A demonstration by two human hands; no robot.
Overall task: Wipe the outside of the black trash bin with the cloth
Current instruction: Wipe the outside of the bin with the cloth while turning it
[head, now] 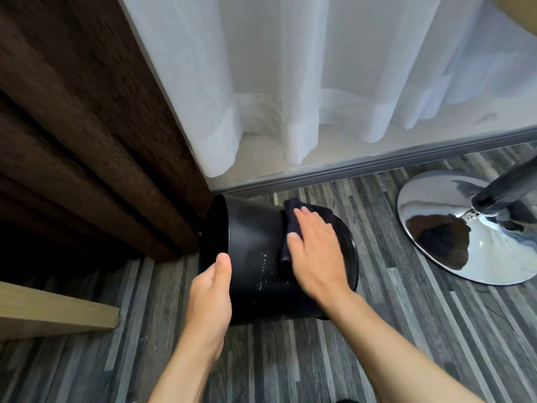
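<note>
The bin [255, 257] lies on its side on the floor [406, 330], one end toward the brown curtain [87, 126] at left, the other toward the chrome base [465, 231] at right. Pale scuff marks show on its upper wall.

The cloth [293, 225], dark, is draped over the bin's right portion. The right hand [316, 248] lies flat on the cloth, fingers extended and spread, pressing it against the bin; nothing is gripped.

The left hand [210, 289] clasps the bin's left rim, thumb on the outer wall; the other fingers are hidden.

A white sheer curtain [290, 77] hangs behind, ending by a grey floor rail [377, 161]. A light wooden board [52, 312] sits at the left edge.
</note>
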